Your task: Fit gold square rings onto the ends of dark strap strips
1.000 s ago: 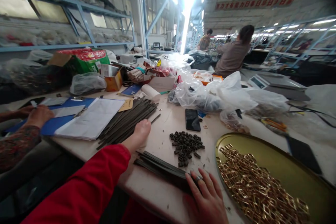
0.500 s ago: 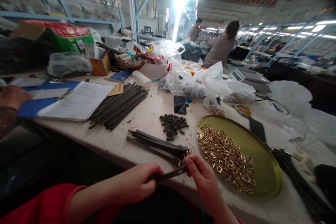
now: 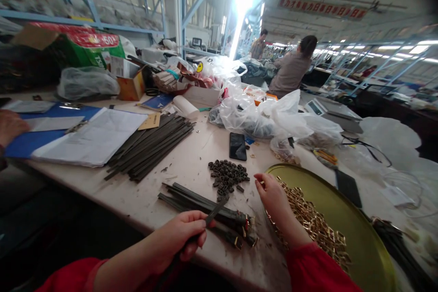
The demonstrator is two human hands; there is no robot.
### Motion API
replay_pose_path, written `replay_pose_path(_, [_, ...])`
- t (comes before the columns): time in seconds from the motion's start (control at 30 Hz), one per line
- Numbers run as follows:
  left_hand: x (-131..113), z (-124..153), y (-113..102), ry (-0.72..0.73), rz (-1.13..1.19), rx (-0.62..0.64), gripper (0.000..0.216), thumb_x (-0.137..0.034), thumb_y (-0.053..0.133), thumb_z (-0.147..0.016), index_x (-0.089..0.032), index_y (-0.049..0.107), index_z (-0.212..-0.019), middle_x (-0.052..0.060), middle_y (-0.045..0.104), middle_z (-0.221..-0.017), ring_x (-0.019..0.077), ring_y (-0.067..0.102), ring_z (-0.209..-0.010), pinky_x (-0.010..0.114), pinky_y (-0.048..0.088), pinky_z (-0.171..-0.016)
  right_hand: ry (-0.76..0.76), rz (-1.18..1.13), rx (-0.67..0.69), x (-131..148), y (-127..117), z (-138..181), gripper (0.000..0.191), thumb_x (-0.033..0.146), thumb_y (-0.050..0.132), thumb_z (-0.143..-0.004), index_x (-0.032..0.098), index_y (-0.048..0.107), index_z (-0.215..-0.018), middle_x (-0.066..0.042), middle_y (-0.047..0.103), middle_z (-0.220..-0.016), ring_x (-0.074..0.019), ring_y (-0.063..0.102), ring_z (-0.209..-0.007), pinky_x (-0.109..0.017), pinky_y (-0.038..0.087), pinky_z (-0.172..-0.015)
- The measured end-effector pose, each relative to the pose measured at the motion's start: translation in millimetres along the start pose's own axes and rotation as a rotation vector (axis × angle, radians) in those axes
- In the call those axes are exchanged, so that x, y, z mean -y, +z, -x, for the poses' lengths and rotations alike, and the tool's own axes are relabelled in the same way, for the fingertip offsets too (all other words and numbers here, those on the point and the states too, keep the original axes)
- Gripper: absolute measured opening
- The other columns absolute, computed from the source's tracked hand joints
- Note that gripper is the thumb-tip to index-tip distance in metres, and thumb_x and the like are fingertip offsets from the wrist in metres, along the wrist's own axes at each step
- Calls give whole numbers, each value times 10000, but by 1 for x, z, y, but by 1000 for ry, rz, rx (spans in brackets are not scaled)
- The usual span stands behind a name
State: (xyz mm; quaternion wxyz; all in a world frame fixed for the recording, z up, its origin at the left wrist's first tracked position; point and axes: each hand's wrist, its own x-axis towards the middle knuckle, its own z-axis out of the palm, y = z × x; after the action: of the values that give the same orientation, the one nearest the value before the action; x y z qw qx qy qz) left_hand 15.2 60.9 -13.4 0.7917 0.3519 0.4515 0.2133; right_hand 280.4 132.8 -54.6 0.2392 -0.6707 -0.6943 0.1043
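Observation:
My left hand [image 3: 188, 233] is closed round a dark leather strap [image 3: 215, 212], whose free end points up and to the right above the table. My right hand [image 3: 273, 200] is over the left edge of a brass-coloured tray [image 3: 342, 196], fingers loosely bent and slightly apart, with nothing visible between them. Under its forearm lie many gold metal buckles [image 3: 318, 228] in the tray. A pile of small dark strap loops [image 3: 227, 175] sits to the left of its fingertips. Just beyond my left hand rests a bundle of dark straps with buckles [image 3: 208, 205].
A stack of plain dark strips [image 3: 153, 146] lies left, beside papers [image 3: 92, 139] on a blue folder. Behind the loops is a black phone [image 3: 237, 146]. Plastic bags [image 3: 260, 116] cover the back. Another person's hand [image 3: 12, 127] is at far left; two people stand farther off.
My right hand has let go of the strap and moved up and right to the tray's edge. My left hand still grips the strap, now tilted upward. The view has shifted slightly.

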Motion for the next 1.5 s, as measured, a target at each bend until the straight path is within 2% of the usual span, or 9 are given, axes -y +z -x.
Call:
replay_pose_path(0.23, [-6,-18,-8,-53,95,6,278,-300,559,-670,-135,536,-893,-74,478,-544,10,280,-342,136,182,-322,-10,217,126,1,20,-25,68,143,515,-753,170,575,-735,-78,608,-760,-203,566,-720,-294,377,-667])
replay_pose_path(0.37, [-11,-16,-4,-61,111,7,275,-214,548,-653,-131,545,-915,-63,489,-557,13,303,-360,130,186,-327,11,237,146,0,25,-27,43,154,521,-756,176,551,-734,-74,602,-788,-190,554,-730,-284,363,-668])
replay_pose_path(0.57, [-11,1,4,-47,67,22,233,-206,537,-679,-121,557,-895,-48,497,-582,16,317,-372,140,175,-328,85,149,50,8,0,-9,53,195,514,-771,170,510,-725,-67,569,-768,-189,523,-730,-300,370,-669])
replay_pose_path(0.67, [-10,12,8,-23,18,27,252,-235,539,-689,-119,558,-912,-48,506,-582,19,315,-367,151,179,-333,104,-100,71,31,-20,28,158,323,516,-796,191,480,-717,11,514,-617,-141,478,-575,-261,379,-560])
replay_pose_path(0.77, [-9,21,15,17,-80,42,251,-273,538,-695,-120,571,-891,-40,523,-597,22,329,-375,162,188,-349,185,-846,221,61,-28,75,255,425,565,-769,197,477,-693,41,499,-562,-108,438,-505,-235,363,-503])
replay_pose_path(0.9, [-9,31,24,31,-156,46,278,-286,513,-698,-111,582,-903,-27,541,-606,29,350,-391,165,216,-372,331,-1275,142,83,-20,116,262,400,668,-705,188,517,-673,42,548,-611,-72,421,-481,-215,347,-502])
replay_pose_path(1.07, [-4,38,30,-20,-111,57,285,-271,513,-703,-115,585,-931,-19,551,-609,37,352,-392,167,214,-357,473,-1395,94,82,-7,129,299,364,699,-686,196,617,-919,32,570,-626,-85,448,-509,-215,362,-500])
replay_pose_path(1.3, [9,30,29,-56,-72,67,294,-198,502,-703,-111,598,-966,-1,582,-646,43,384,-419,154,256,-365,681,-1583,57,85,-3,130,260,297,796,-551,190,685,-760,5,660,-754,-91,576,-649,-204,478,-633])
replay_pose_path(1.5, [12,24,29,-120,-17,86,309,-174,497,-680,-106,604,-962,13,586,-674,47,377,-425,157,255,-358,725,-1663,39,81,2,129,272,240,777,-582,201,680,-833,-7,677,-862,-95,613,-710,-206,503,-698])
